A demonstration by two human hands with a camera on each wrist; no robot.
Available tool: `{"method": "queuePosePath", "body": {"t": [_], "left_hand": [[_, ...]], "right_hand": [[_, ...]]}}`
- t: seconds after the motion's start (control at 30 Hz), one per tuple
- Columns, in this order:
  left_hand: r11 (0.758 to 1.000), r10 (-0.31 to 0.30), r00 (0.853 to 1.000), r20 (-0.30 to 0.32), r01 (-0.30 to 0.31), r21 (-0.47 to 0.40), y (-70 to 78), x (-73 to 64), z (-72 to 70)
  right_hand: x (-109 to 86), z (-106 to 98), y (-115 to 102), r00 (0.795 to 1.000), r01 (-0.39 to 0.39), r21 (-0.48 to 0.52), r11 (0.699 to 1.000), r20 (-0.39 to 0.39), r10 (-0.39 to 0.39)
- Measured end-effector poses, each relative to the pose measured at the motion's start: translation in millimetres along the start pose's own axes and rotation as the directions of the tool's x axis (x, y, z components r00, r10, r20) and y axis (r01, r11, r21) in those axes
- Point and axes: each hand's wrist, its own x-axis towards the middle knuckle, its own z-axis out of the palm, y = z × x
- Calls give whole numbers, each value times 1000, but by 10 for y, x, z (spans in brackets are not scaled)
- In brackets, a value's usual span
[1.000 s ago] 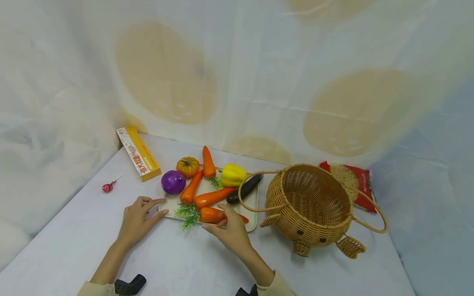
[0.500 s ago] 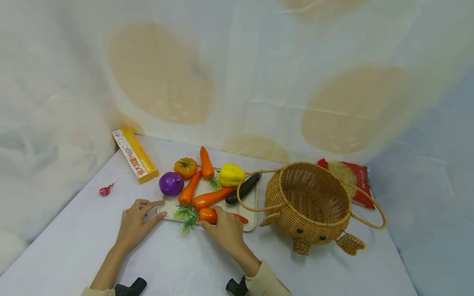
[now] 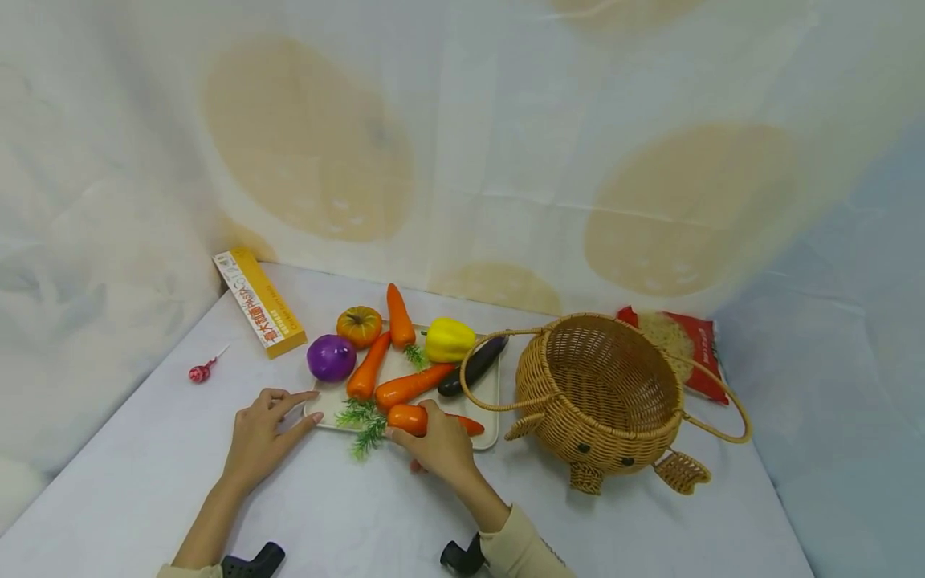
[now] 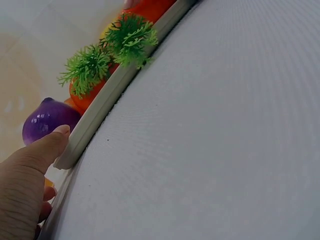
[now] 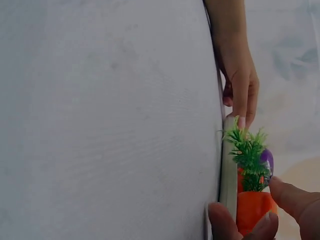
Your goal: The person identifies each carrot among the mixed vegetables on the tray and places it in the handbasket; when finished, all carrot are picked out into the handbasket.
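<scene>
Front carrot [image 3: 407, 418] on tray [image 3: 328, 399], by its near edge, long axis approx. along that edge, leafy top [image 3: 370, 432] twd L hand [image 3: 256, 440]. R hand [image 3: 444, 451] nearest, gripping it mid-length. L thumb + forefinger, fairly straight, touch tray's near-L corner. Wicker basket [image 3: 603, 385] just R of tray; white tabletop [image 3: 347, 506] under, cloth [image 3: 499, 160] behind.

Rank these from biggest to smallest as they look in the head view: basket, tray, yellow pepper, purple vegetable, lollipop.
1. Basket, handles included
2. Tray
3. Yellow pepper and purple vegetable, too alike to rank
4. Lollipop
</scene>
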Motion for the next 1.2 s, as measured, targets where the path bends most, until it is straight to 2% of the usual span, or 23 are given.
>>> {"method": "queuePosePath", "body": {"t": [0.17, 0.33, 0.43, 0.53, 0.67, 0.97, 1.2], "left_hand": [[1000, 0, 1000, -2, 0, -5, 9, 7, -10], [1000, -5, 1000, 9, 5, -8, 15, 23, -25], [1000, -11, 1000, 14, 11, -6, 14, 30, -36], [1000, -16, 1000, 14, 16, -3, 9, 31, -42], [1000, -22, 1000, 19, 22, -1, 1, 22, -31], [1000, -18, 1000, 13, 18, 2, -10, 0, -8], [1000, -9, 1000, 9, 9, -2, -18, 0, 5]], "right_hand": [[-98, -57, -37, 1000, -18, 135, 991, 8, 17], [-228, -119, -82, 999, -10, 193, 981, 33, 4], [-290, -144, -103, 999, 11, 180, 984, 32, -17], [-326, -153, -112, 998, 59, 95, 994, -13, -58], [-345, -160, -104, 990, 116, 3, 993, -77, -116], [-383, -272, -125, 979, 172, -14, 985, -110, -172], [-397, -512, -210, 975, 158, 29, 987, -162, -152]]}}
